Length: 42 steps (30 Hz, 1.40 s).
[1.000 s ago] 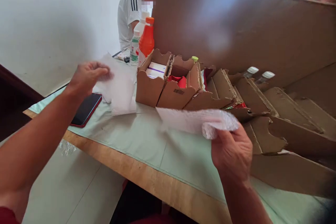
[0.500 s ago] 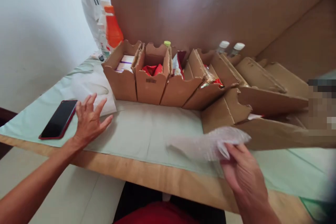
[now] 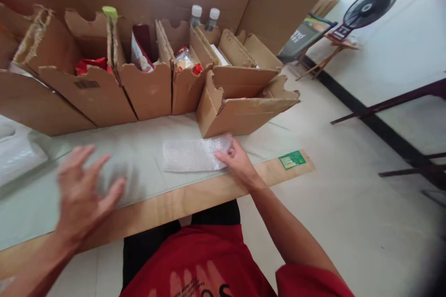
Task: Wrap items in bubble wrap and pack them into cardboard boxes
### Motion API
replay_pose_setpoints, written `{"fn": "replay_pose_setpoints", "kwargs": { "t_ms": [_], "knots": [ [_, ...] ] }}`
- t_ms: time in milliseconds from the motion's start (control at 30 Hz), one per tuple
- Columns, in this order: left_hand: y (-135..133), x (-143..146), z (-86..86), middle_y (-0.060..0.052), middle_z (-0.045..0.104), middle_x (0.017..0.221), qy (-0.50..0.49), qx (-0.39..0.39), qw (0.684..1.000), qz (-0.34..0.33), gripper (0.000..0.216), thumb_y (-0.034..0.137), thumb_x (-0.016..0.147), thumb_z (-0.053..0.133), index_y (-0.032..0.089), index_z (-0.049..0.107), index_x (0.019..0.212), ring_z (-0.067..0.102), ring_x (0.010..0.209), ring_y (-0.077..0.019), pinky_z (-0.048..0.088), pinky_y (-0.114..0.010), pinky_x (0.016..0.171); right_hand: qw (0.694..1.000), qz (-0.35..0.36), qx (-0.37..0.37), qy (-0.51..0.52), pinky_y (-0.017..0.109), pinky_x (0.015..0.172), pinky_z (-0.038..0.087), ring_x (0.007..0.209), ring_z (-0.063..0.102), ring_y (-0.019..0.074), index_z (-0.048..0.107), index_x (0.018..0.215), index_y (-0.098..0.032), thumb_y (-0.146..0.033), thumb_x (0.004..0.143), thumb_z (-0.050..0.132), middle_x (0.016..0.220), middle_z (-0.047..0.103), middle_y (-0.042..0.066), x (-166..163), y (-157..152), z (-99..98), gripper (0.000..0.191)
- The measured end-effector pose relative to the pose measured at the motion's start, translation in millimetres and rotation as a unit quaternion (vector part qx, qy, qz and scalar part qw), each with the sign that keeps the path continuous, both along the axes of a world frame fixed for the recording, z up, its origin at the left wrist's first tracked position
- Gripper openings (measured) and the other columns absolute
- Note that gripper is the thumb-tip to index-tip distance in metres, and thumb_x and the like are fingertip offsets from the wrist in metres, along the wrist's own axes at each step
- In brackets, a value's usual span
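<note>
My right hand pinches the right end of a bubble wrap bag, which lies almost flat on the pale green cloth near the table's front edge. Over the cloth to the left hangs my left hand, a little blurred, fingers spread with nothing in them. Farther left, a heap of clear bubble wrap rests on the table. Just beyond my right hand sits a cardboard box turned sideways.
Cardboard bins stand in a row along the back, holding red packets and other packages. Two white-capped bottles rise behind them. The wooden table edge bears a green label. At the right is a fan.
The view has swung to the right, so the phone is out of sight. My right hand has laid the bubble wrap bag down on the cloth. My left hand stays spread.
</note>
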<state>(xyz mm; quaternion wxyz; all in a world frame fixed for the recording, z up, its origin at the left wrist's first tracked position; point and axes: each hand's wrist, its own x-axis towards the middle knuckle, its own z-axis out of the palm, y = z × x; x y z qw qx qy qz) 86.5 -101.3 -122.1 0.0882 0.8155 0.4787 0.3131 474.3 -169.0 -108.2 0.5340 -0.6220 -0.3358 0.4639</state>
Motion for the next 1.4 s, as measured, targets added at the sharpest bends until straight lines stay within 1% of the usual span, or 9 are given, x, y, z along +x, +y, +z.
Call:
{"fn": "replay_pose_setpoints", "kwargs": {
  "t_ms": [200,333,467,600,700,833,967,1200,1400],
  "knots": [
    [28,128,-14.6,-0.026,0.044,0.16,-0.056,-0.228,0.971,-0.036,0.095,0.072,0.075,0.063,0.013,0.049,0.147,0.028,0.156,-0.0467,0.024,-0.068,0.125,0.987,0.027,0.108,-0.12,0.038,0.095,0.059,0.1,0.074,0.0208,0.055,0.14,-0.024,-0.03,0.086,0.07,0.109,0.076,0.006,-8,-12,6.3,0.056],
    [34,141,2.8,-0.023,0.057,0.148,-0.162,-0.379,0.907,-0.081,0.116,0.068,0.067,0.074,0.017,0.03,0.161,0.053,0.141,-0.0417,0.041,-0.062,0.116,0.975,0.052,0.185,-0.114,0.04,0.097,0.06,0.099,0.074,0.0194,0.055,0.143,-0.026,-0.029,0.091,0.068,0.107,0.078,0.005,-7,-37,22.0,0.053],
    [20,136,27.4,-0.004,0.069,0.086,-0.247,-0.454,0.852,-0.083,0.109,0.065,0.072,0.076,0.019,0.033,0.161,0.07,0.085,-0.0255,0.057,-0.041,0.08,0.979,0.073,0.183,-0.05,0.036,0.089,0.061,0.093,0.075,0.0182,0.056,0.141,-0.027,-0.029,0.09,0.07,0.102,0.079,0.003,5,-45,30.4,0.053],
    [1,121,32.7,0.007,0.045,0.06,-0.203,-0.391,0.897,-0.01,0.092,0.061,0.078,0.076,0.022,0.046,0.155,0.05,0.057,-0.0154,0.043,-0.027,0.056,0.995,0.052,0.065,-0.049,0.032,0.074,0.059,0.079,0.071,0.0167,0.051,0.147,-0.024,-0.031,0.086,0.07,0.103,0.076,0.006,17,-36,12.5,0.065],
    [-9,101,25.6,0.004,0.055,0.07,-0.079,-0.311,0.945,0.06,0.095,0.062,0.078,0.074,0.021,0.042,0.157,0.053,0.058,-0.0165,0.045,-0.029,0.055,0.988,0.015,0.048,-0.147,0.038,0.08,0.059,0.095,0.071,0.022,0.045,0.152,-0.021,-0.03,0.085,0.069,0.122,0.072,0.013,24,-35,-7.8,0.071],
    [-23,78,26.4,-0.011,0.068,0.115,0.031,-0.104,0.991,0.082,0.084,0.054,0.089,0.068,0.024,0.035,0.16,0.066,0.083,-0.0241,0.056,-0.037,0.068,0.93,-0.046,0.106,-0.349,0.048,0.099,0.056,0.119,0.067,0.0277,0.059,0.139,-0.023,-0.027,0.093,0.062,0.132,0.07,0.013,33,-42,-9.9,0.047],
    [-36,88,32.3,-0.014,0.063,0.135,0.065,0.072,0.994,-0.052,0.064,0.029,0.097,0.063,0.03,0.042,0.158,0.061,0.128,-0.0335,0.053,-0.05,0.105,0.858,0.046,0.185,-0.477,0.047,0.111,0.05,0.127,0.064,0.0264,0.068,0.127,-0.021,-0.02,0.101,0.051,0.135,0.071,0.012,2,-33,6.5,0.031],
    [-38,111,-19.1,-0.028,0.042,0.162,0.16,0.039,0.973,-0.16,0.078,0.046,0.106,0.039,0.009,0.008,0.167,0.037,0.155,-0.0387,0.033,-0.058,0.123,0.717,0.351,0.191,-0.571,0.042,0.123,0.04,0.153,0.04,0.0277,0.051,0.15,-0.006,-0.028,0.104,0.053,0.158,0.054,0.016,-89,5,-17.8,0.052],
    [-39,100,-36.5,-0.03,0.036,0.165,0.203,0.003,0.968,-0.15,0.074,0.05,0.104,0.035,0.0,0.031,0.159,0.028,0.159,-0.0395,0.019,-0.058,0.129,0.724,0.292,0.099,-0.617,0.051,0.127,0.029,0.157,0.036,0.0284,0.045,0.157,-0.016,-0.045,0.107,0.049,0.166,0.044,0.014,-6,-51,-30.3,0.058]
  ]
}}
